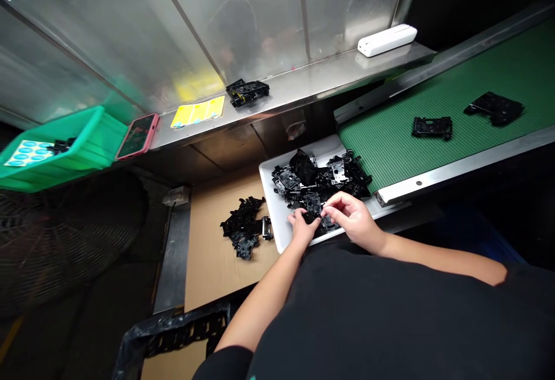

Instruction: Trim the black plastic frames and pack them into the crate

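White tray (274,218) at lower center holds light, stiff black plastic parts (303,172); left hand (301,228) and right hand (352,219) close their fingers on one part's edges

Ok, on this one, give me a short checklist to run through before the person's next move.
1. Left hand and right hand both at the black plastic parts in the white tray: ok.
2. Part between the hands lifted clear of the pile: cannot tell.
3. Both hands off the green conveyor belt: ok.
4. Two black parts on the belt lying apart: ok.
5. Loose pile on the cardboard sheet not touching the tray: cannot tell.
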